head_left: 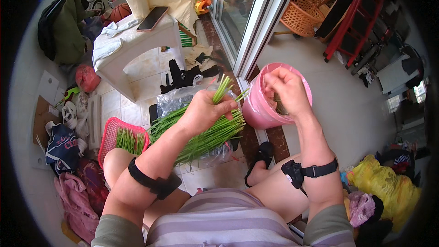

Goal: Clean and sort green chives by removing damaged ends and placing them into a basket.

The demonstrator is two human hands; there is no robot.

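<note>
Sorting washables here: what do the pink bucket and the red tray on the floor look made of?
Round pink bucket: likely plastic, smooth with a soft sheen. Flat red tray: likely plastic too, its rim a moulded open lattice, holding cut green chives.

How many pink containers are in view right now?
2: a pink bucket under the right hand, and a pink basket of greens on the floor left of the left hand.
</note>
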